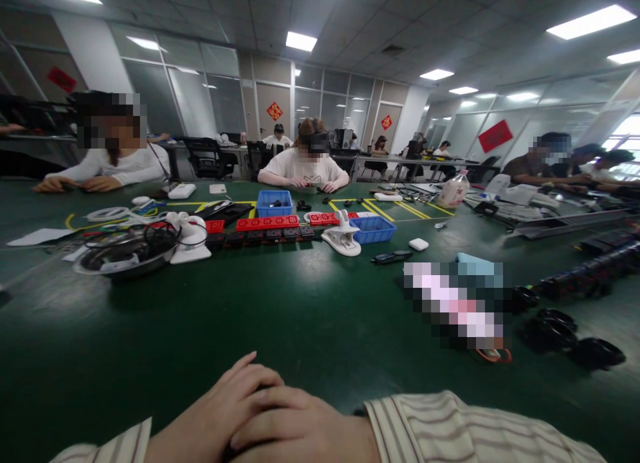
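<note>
My left hand point(215, 400) and my right hand point(305, 426) rest together at the near edge of the green table point(240, 316). The right hand lies across the left, its fingers stretched over the back of it. Several left fingers show beyond, extended and loose. Neither hand holds any object that I can see, though the palms are hidden. Striped sleeves cover both forearms.
Across the table are a metal bowl point(120, 268), a white clip point(341, 235), blue bins point(373, 229) and red blocks point(267, 222). A blurred-out pink item point(455, 306) and black rings point(550, 330) lie right. Several people sit around, one person point(305, 163) opposite.
</note>
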A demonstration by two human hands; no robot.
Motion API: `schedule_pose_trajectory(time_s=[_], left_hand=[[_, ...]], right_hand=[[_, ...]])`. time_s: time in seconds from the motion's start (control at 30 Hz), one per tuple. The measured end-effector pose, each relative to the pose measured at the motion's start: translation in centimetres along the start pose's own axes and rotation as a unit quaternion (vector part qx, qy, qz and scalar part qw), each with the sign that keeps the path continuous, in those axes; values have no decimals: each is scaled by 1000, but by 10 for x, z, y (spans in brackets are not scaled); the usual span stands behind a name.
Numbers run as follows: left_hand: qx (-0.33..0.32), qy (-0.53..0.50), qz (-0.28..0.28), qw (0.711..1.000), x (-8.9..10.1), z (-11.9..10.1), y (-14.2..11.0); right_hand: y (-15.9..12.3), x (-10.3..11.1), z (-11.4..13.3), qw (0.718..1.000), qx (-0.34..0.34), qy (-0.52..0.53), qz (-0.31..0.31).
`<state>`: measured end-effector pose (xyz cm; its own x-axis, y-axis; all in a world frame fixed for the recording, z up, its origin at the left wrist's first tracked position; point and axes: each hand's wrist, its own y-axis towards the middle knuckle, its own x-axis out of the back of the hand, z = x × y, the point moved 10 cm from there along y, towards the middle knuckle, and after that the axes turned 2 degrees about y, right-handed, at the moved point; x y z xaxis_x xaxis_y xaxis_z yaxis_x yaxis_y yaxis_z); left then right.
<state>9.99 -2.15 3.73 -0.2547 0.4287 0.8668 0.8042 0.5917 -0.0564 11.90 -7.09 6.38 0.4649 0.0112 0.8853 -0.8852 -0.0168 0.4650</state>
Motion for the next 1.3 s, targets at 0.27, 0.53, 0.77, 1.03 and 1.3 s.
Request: schedule_pose_trajectory(time_s=[0.27,0.53,0.77,1.03,1.3], left_hand=[[6,98,-110,989,2,5,-6],[63,48,-71,994,4,3,3],[64,9,-71,995,4,4,2],[-8,55,-123,991,7,2,-6],[41,44,-70,996,5,2,-1]], right_hand=[[-11,16,-32,977,-173,1,-125],[-3,10,-27,986,-158,-21,-50],[2,-8,5,998,16,-28,45],[-3,24,-21,989,-109,36,-90],[-12,15,-47,969,-220,18,-107]])
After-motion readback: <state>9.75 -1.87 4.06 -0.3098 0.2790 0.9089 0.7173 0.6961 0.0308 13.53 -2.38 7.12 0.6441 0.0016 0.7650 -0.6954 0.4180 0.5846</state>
